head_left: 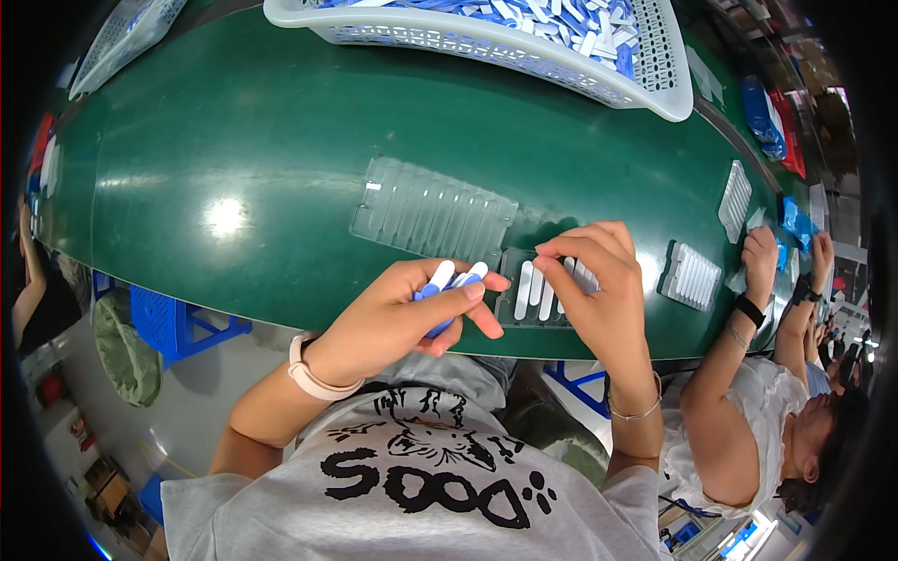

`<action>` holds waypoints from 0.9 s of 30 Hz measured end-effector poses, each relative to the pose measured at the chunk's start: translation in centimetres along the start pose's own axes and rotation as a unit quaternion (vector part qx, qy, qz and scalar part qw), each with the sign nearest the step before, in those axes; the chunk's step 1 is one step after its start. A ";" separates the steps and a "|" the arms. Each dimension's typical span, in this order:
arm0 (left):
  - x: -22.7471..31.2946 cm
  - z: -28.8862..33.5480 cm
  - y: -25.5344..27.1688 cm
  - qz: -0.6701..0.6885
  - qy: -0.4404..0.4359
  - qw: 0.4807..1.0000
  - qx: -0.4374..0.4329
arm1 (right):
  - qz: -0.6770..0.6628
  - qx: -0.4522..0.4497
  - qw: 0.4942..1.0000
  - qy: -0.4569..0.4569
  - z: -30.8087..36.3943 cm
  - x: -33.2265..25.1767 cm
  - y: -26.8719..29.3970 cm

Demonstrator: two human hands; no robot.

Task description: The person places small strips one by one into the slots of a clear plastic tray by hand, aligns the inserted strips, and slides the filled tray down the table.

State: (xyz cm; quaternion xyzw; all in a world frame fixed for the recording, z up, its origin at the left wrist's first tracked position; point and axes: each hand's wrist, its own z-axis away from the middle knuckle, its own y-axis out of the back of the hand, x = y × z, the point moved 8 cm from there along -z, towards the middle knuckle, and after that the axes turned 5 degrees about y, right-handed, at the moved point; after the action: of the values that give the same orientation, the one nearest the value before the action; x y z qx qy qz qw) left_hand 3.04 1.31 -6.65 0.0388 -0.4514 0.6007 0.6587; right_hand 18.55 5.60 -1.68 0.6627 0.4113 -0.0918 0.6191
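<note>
My left hand is closed around several small blue-and-white plastic sticks with rounded ends; its fingertips are beside a clear slotted plastic tray. White sticks lie side by side in that tray, near the table's front edge. Over the tray, my right hand has its thumb and index finger pinched together at the upper end of one stick. Whether anything is between those fingertips cannot be made out. This hand hides part of the tray's right side. Just beyond, a second clear slotted tray holds no sticks.
A white perforated basket heaped with blue-and-white sticks stands at the far side of the green table. Another basket is at far left. To the right are a filled tray, another tray and a co-worker's hands.
</note>
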 end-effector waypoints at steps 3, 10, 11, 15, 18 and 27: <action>-0.4 -0.4 0.0 0.038 -0.014 0.999 -0.020 | 0.074 -0.023 0.997 -0.009 0.3 -0.2 0.0; -0.7 -0.8 -0.8 0.022 0.002 0.999 -0.041 | 0.009 -0.071 0.996 -0.060 0.7 2.3 1.8; -0.8 -0.8 -0.7 0.010 0.006 0.999 -0.039 | 0.014 -0.092 0.994 -0.053 0.7 2.3 1.2; -0.1 -0.5 -1.4 -0.013 0.008 0.999 -0.049 | 0.041 -0.094 0.993 -0.066 1.3 1.6 1.3; -0.4 -0.6 -1.1 -0.010 0.005 0.999 -0.043 | 0.079 -0.091 0.990 -0.073 1.4 1.5 1.7; -0.5 -0.4 -1.1 -0.017 0.007 0.999 -0.035 | 0.071 -0.095 0.991 -0.061 1.6 2.9 2.4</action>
State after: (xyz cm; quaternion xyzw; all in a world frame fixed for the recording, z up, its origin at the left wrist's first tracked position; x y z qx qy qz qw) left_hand 4.26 0.86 -6.71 0.0189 -0.4666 0.5738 0.6728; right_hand 22.65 5.64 -2.03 0.6215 0.3315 -0.0488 0.7081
